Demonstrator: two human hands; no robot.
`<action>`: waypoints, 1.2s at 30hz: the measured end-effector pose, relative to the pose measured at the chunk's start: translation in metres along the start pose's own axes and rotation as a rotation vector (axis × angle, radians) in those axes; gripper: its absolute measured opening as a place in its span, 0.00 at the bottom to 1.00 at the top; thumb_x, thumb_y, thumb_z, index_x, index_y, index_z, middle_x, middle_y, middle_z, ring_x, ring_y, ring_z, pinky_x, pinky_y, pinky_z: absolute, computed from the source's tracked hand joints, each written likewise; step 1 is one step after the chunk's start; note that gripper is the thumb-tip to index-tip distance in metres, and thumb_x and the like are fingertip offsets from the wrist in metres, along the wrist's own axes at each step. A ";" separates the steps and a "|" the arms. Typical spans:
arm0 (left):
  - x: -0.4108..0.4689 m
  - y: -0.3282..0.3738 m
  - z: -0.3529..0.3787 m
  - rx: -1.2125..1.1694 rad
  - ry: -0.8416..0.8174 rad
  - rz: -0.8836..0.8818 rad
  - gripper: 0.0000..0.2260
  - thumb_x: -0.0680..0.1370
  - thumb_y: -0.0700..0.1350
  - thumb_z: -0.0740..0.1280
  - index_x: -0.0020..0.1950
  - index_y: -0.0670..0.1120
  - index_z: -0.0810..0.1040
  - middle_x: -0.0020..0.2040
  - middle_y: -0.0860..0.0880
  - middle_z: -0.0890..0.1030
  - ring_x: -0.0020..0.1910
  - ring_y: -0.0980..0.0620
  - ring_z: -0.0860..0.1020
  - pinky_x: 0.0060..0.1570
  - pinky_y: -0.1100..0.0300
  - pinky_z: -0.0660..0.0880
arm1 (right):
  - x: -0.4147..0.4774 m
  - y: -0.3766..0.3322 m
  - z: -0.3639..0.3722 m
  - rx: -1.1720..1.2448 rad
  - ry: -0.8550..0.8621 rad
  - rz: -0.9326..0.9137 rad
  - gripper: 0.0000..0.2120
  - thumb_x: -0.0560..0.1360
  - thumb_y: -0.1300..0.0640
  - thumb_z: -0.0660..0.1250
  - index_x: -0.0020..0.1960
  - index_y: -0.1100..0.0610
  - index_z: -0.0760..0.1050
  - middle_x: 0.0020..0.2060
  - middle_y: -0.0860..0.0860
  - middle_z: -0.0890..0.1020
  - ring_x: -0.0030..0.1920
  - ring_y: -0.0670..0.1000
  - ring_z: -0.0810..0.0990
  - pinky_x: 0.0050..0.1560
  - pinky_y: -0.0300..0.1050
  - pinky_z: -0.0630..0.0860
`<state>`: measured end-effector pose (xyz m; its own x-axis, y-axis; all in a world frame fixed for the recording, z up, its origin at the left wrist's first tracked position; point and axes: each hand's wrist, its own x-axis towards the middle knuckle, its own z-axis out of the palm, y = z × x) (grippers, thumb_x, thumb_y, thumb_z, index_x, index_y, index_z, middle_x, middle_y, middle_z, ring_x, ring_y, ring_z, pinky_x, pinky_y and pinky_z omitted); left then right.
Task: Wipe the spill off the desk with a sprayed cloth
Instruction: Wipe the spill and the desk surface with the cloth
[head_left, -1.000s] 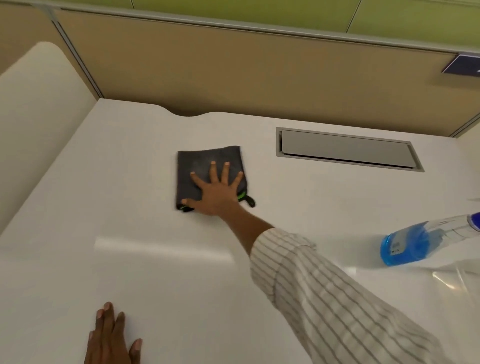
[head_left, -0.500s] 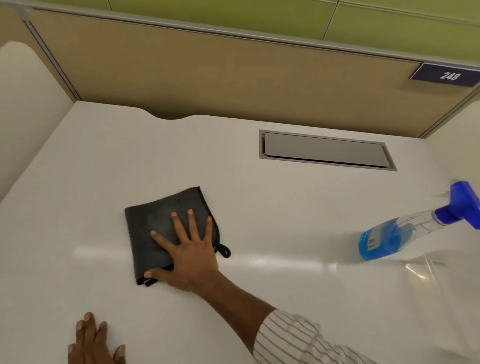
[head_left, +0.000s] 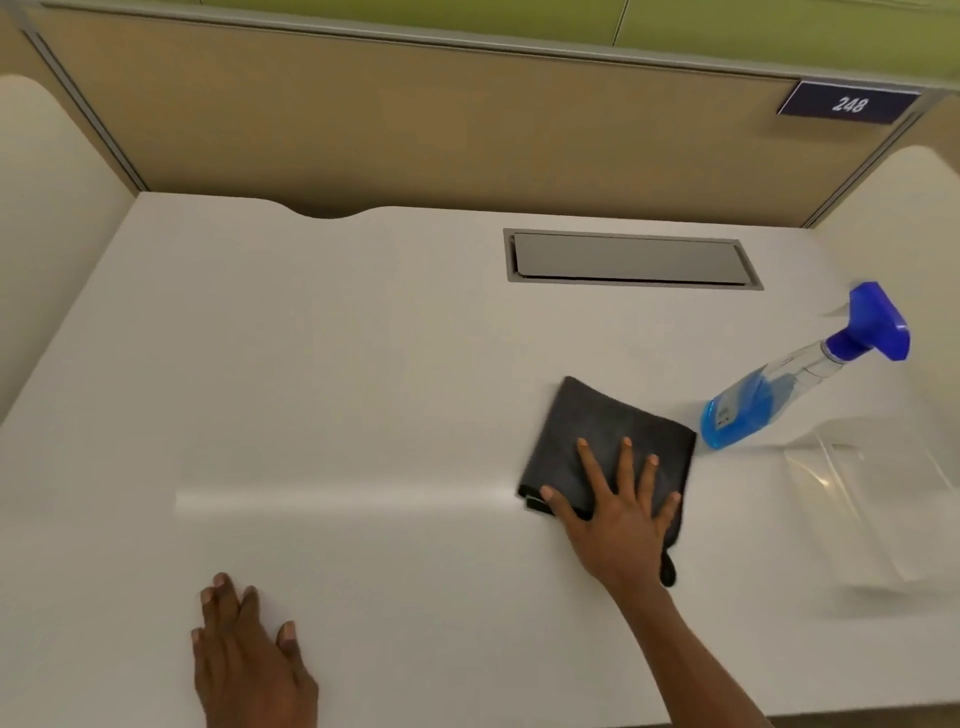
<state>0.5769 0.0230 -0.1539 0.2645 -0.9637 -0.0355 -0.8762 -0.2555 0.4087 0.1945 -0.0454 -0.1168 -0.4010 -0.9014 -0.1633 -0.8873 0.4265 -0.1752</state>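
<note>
A folded dark grey cloth (head_left: 597, 441) lies flat on the white desk (head_left: 337, 389), right of centre. My right hand (head_left: 618, 514) presses down on the cloth's near half with fingers spread. My left hand (head_left: 244, 654) rests flat on the desk near the front edge, fingers apart, holding nothing. A spray bottle (head_left: 779, 384) with blue liquid and a blue trigger head stands just right of the cloth. No spill shows on the desk surface.
A grey cable-port flap (head_left: 631, 260) is set into the desk at the back. A clear plastic stand (head_left: 862, 493) sits at the right, near the bottle. Tan partition walls (head_left: 415, 119) enclose the desk, with a number plate (head_left: 847, 104) reading 248.
My right hand has slid the cloth from the back centre toward me, then to the right until it lies close to the spray bottle. My left hand stays flat on the desk.
</note>
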 end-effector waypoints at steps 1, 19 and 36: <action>-0.003 -0.002 0.000 -0.010 0.014 0.013 0.30 0.75 0.47 0.58 0.69 0.27 0.73 0.79 0.28 0.67 0.78 0.27 0.66 0.74 0.28 0.62 | -0.014 0.005 0.003 0.000 0.018 0.044 0.39 0.74 0.19 0.48 0.80 0.29 0.42 0.85 0.51 0.45 0.84 0.62 0.40 0.77 0.77 0.45; -0.018 -0.015 -0.004 -0.032 0.113 0.047 0.28 0.80 0.49 0.54 0.77 0.35 0.68 0.84 0.36 0.62 0.83 0.33 0.61 0.75 0.31 0.61 | -0.163 -0.151 0.040 0.072 -0.247 -0.633 0.41 0.77 0.27 0.58 0.83 0.35 0.45 0.83 0.55 0.35 0.80 0.66 0.28 0.73 0.79 0.36; -0.018 0.001 -0.004 -0.092 0.096 -0.019 0.28 0.78 0.44 0.56 0.76 0.34 0.66 0.84 0.34 0.60 0.84 0.34 0.57 0.82 0.45 0.48 | -0.127 0.063 -0.005 -0.009 -0.004 0.038 0.39 0.75 0.19 0.45 0.81 0.31 0.41 0.85 0.48 0.42 0.84 0.58 0.37 0.80 0.73 0.45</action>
<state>0.5723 0.0406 -0.1494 0.3219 -0.9459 0.0417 -0.8309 -0.2611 0.4913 0.1884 0.0955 -0.1024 -0.4334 -0.8843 -0.1735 -0.8735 0.4596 -0.1604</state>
